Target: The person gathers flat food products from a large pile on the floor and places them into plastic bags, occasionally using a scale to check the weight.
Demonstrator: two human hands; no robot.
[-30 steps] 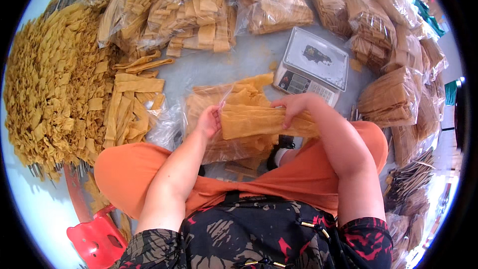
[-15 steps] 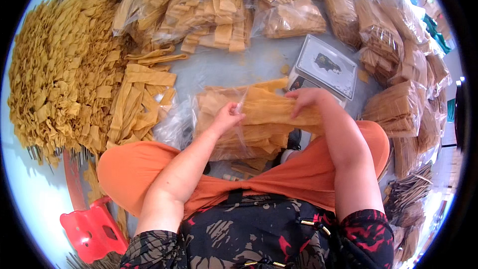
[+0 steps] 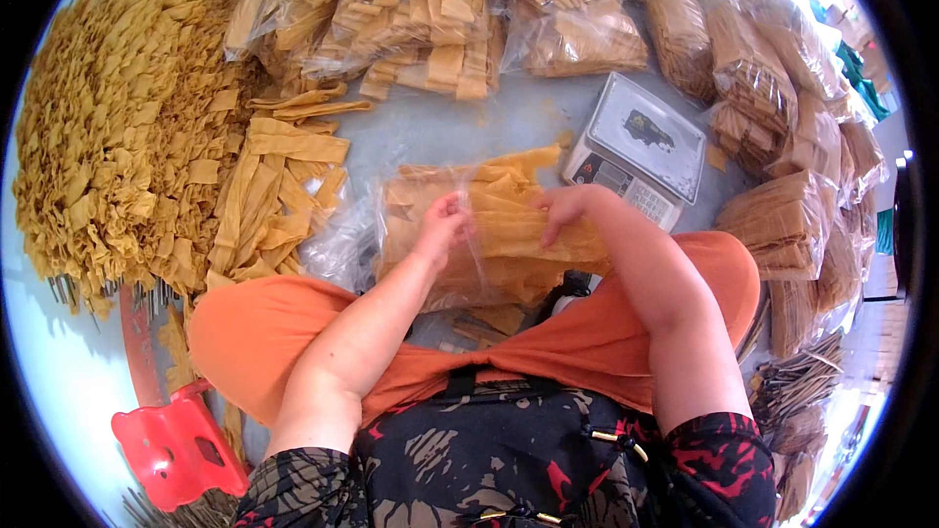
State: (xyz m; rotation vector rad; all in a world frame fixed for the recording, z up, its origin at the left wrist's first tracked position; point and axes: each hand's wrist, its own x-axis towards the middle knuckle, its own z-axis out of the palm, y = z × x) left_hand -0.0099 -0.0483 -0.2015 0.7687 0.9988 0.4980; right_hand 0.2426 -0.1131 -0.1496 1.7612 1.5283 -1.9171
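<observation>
A bundle of flat, yellow-brown dried sheets (image 3: 518,198) lies before my crossed legs, its left part inside a clear plastic bag (image 3: 416,203). My left hand (image 3: 445,227) is closed at the bag's mouth, thumb and fingers pinching the film's edge. Over the bundle's right part, my right hand (image 3: 571,207) hangs with bent fingers apart, touching the sheets or just above them. The loose right ends of the sheets stick out of the bag, partly hidden behind my right hand and forearm.
A scale (image 3: 641,142) with a metal pan stands right of the bundle. Left are a big heap of sheets (image 3: 127,147), a smaller pile (image 3: 274,186) and crumpled plastic (image 3: 342,240). Filled bags (image 3: 773,220) line the far and right sides. A red stool (image 3: 181,455) sits lower left.
My right hand has moved left along the sheets, toward the bag's mouth. The sheets reach less far to the right now. My left hand stays at the bag's edge.
</observation>
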